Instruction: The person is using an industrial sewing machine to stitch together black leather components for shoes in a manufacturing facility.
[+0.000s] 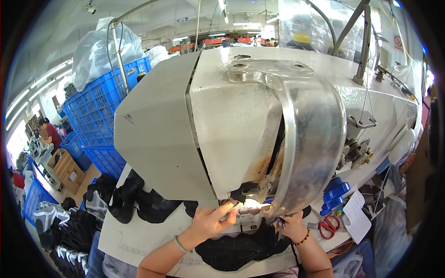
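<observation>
A large cream industrial sewing machine (232, 120) fills the middle of the view, its needle area lit by a small lamp. My left hand (208, 223) reaches in from the left, thumb and index finger closing at the metal parts beside the lamp; what they grip is too small to make out. On the right, my right hand (293, 227) has its fingers curled together below the clear curved guard (317, 139), around something small and dark that is mostly hidden. Between both hands, a black fabric piece (232, 252) lies flat on the white worktable (134, 241).
Red-handled scissors (329, 227), a blue plastic holder (334, 197) and a written sheet (357, 217) lie at the right. Black shoe uppers (155, 206) rest at the left table edge. Beyond are blue crates (95, 104), a cardboard box (66, 170) and a person (51, 133).
</observation>
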Demonstrator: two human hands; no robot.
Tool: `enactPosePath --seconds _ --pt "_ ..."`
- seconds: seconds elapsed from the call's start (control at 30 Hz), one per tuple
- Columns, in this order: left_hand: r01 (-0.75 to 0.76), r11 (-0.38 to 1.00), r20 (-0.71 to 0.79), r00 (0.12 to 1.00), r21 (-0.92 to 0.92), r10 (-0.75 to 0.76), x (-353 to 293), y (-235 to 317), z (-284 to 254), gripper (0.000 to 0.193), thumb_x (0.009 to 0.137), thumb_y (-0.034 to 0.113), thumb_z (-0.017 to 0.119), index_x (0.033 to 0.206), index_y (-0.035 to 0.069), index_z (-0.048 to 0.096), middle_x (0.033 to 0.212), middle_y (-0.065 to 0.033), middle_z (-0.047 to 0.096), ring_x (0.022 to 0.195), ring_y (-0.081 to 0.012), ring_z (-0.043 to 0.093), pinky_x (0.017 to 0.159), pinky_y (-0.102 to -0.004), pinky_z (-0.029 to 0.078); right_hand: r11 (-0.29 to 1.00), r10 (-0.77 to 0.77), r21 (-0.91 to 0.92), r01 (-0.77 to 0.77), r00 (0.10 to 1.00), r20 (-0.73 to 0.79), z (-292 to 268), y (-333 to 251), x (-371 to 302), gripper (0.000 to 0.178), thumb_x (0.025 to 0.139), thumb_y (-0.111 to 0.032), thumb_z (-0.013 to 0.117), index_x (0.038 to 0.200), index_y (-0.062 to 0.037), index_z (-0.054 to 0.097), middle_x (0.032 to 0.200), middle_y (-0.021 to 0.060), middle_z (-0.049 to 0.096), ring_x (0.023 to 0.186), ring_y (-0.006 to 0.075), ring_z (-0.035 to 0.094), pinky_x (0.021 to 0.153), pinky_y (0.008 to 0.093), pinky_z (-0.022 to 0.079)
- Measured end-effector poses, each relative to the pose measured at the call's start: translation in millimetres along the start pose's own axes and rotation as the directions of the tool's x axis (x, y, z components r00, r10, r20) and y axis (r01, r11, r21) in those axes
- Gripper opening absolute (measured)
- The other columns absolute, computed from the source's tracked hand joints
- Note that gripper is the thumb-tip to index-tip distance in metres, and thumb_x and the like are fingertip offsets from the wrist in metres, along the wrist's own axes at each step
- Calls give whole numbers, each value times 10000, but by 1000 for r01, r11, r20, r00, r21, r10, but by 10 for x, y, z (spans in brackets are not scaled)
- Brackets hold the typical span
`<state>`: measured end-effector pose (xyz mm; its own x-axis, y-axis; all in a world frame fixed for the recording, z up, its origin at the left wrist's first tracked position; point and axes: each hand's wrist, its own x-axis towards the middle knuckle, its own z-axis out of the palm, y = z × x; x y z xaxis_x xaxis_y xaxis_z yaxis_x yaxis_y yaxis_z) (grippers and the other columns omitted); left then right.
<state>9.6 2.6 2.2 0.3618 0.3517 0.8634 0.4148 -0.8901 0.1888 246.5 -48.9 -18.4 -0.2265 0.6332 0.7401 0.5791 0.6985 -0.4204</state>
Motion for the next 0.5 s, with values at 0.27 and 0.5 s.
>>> enactPosePath --seconds 0.27,0.5 --pt "-81 989 31 996 124 78 -13 3 -1 269 691 69 716 942 68 620 706 -36 625 567 -176 581 523 -280 470 983 -103 -156 95 994 -41 33 68 -44 359 653 -7 615 989 -130 652 883 82 616 768 270 612 715 381 497" --pt "-33 998 -25 999 50 34 -33 -53 49 263 692 67 714 936 71 617 689 -24 616 552 -171 574 521 -283 470 966 -148 -220 134 988 -49 26 62 12 411 632 -46 633 1027 -156 654 973 70 638 842 269 626 743 391 504"
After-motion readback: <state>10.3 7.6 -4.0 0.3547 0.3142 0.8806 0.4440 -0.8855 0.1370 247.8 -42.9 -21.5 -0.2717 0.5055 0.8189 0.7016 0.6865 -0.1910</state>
